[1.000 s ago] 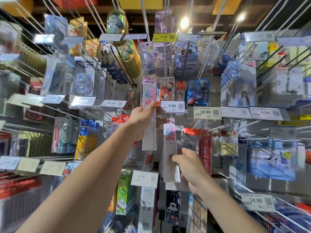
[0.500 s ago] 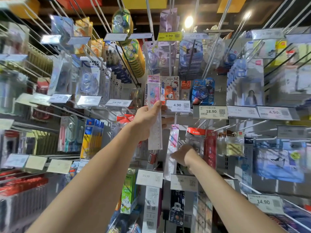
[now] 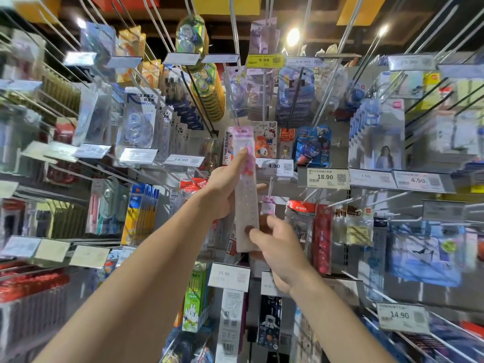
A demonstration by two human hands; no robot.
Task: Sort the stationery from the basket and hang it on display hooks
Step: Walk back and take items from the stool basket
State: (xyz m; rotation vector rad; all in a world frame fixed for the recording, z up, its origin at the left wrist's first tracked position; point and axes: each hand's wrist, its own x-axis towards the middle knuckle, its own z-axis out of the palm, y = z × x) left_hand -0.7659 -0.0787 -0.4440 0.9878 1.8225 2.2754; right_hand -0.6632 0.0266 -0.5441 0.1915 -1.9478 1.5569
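A long clear ruler pack with a pink top (image 3: 246,203) stands upright in front of the display wall. My left hand (image 3: 225,189) grips its upper half, the index finger stretched up along the pack. My right hand (image 3: 275,244) pinches the pack's lower end from the right. A second pack of the same kind (image 3: 268,205) hangs on a hook (image 3: 271,186) just behind, under the 4.90 price tag (image 3: 275,167). The basket is out of view.
Rows of metal display hooks (image 3: 235,35) with price tags jut out toward me on all sides, loaded with tape, pens and sticky notes. Red packs (image 3: 322,237) hang right of my right hand. A 15.90 tag (image 3: 229,276) sits below the ruler.
My right hand let go of the second ruler pack, which now hangs on the hook, and came left to the lower end of the pack held by my left hand.
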